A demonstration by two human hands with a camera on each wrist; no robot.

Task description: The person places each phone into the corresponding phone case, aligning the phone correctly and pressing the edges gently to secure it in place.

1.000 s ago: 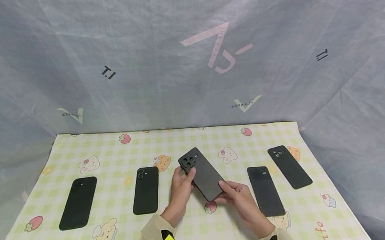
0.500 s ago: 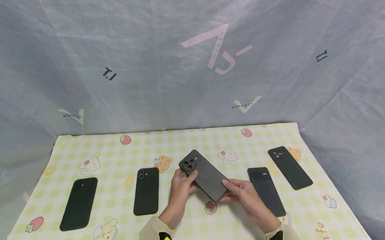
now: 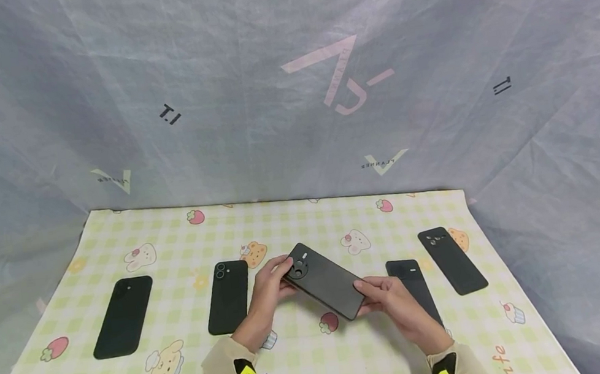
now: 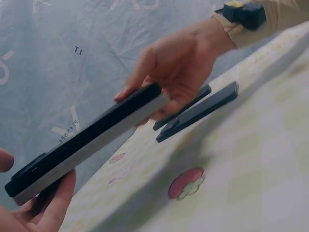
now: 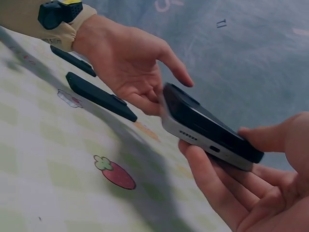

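A dark phone case with a round camera cutout lies over a phone, held between both hands above the table. The right wrist view shows the phone's silver edge, with its port and speaker holes, bare below the dark case. My left hand holds the camera end; its fingers are bent underneath, and the thumb looks raised off the case in the left wrist view. At the opposite end, my right hand pinches the corner, thumb on top and fingers below. The phone's underside is hidden from the head view.
Two black phone-shaped items lie on the left, one far out and one beside my left forearm. On the right are another, partly behind my right hand, and a slim one. A grey curtain hangs behind the checked tabletop.
The phone and case have turned flatter across the view, the near end swinging right. My right hand moved right with it; my left hand shifted left and its thumb moved up to the camera corner.
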